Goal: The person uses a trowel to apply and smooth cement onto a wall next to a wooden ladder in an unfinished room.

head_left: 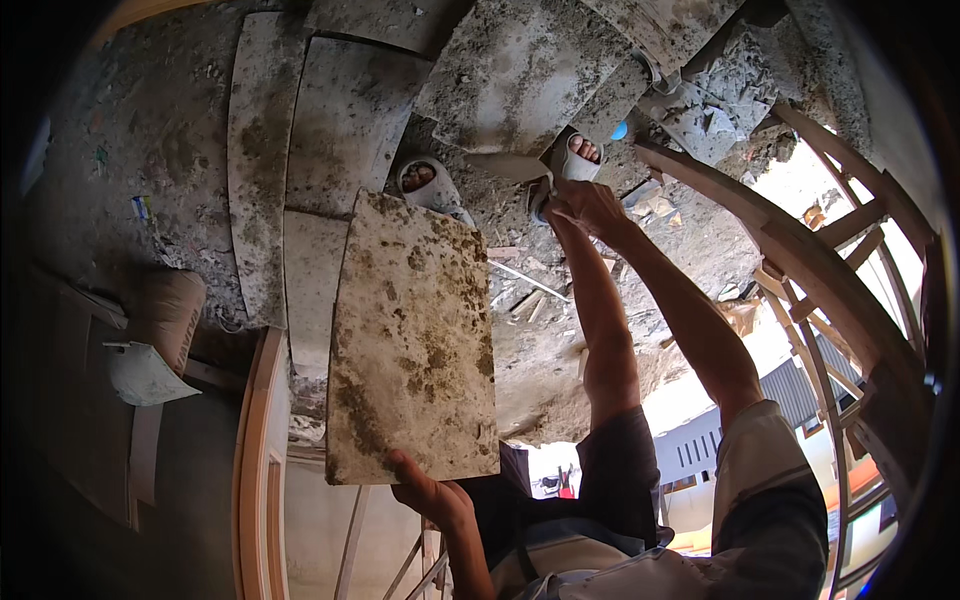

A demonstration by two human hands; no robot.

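My left hand (432, 490) grips the lower edge of a flat, pale board (415, 340) blotched with brown and dark dried stains, thumb on its face. The board is held up in front of me, its top edge close to my left sandal (440, 190). Farther out, my right hand (592, 207) is closed around the handle of a trowel (510, 166). The trowel's flat blade points left, beside my right sandal (577, 160) and over the near edge of a stained panel (520, 75). Its handle is mostly hidden by my fingers.
Several dirty panels (350, 125) cover the floor ahead. A timber railing (740, 205) curves along the right, with a bright drop beyond it. At left lie a filled sack (165, 315) and a pale bent container (150, 375), near a wooden door frame (258, 450). Rubble and scraps (535, 290) litter the floor.
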